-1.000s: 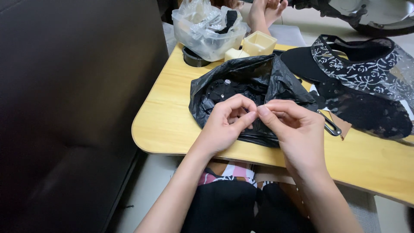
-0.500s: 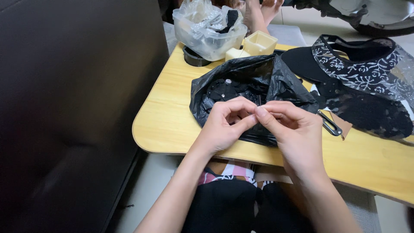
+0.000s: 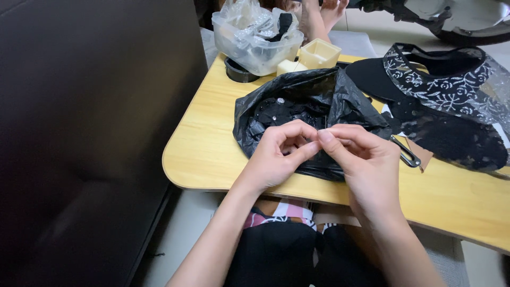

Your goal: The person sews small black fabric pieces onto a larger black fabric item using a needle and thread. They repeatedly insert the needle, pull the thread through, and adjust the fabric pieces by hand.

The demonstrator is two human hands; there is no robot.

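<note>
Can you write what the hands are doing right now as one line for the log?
left hand: fingertips pinched, item too small to tell | right hand: fingertips meeting left | under hands: black plastic bag | on: wooden table

You sit at a pale wooden worktop (image 3: 212, 154) with rounded corners. A dark padded panel (image 3: 90, 133) fills your left. Light floor (image 3: 186, 239) shows below.

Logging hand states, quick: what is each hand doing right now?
Left hand: fingers pinched shut over the black plastic bag; what they pinch cannot be told.
Right hand: pinched shut against the left fingertips; contents hidden.
</note>
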